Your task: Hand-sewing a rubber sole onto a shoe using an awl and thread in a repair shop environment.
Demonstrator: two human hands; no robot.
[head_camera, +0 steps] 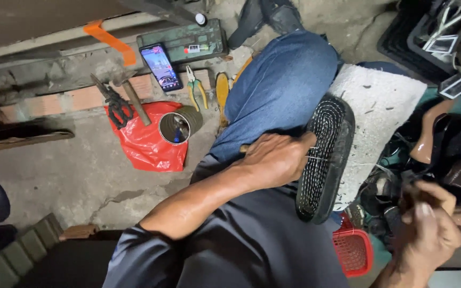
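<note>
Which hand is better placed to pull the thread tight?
The right hand, probably. It is raised away from the shoe sole, fingers pinched as if on thread. The left hand presses against the sole, steadying it.

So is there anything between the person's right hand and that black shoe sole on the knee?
Nothing solid that I can see. The right hand is raised off to the side, apart from the black shoe sole, with open space between. The left hand presses against the sole's other edge. A thin thread may run between them.
</note>
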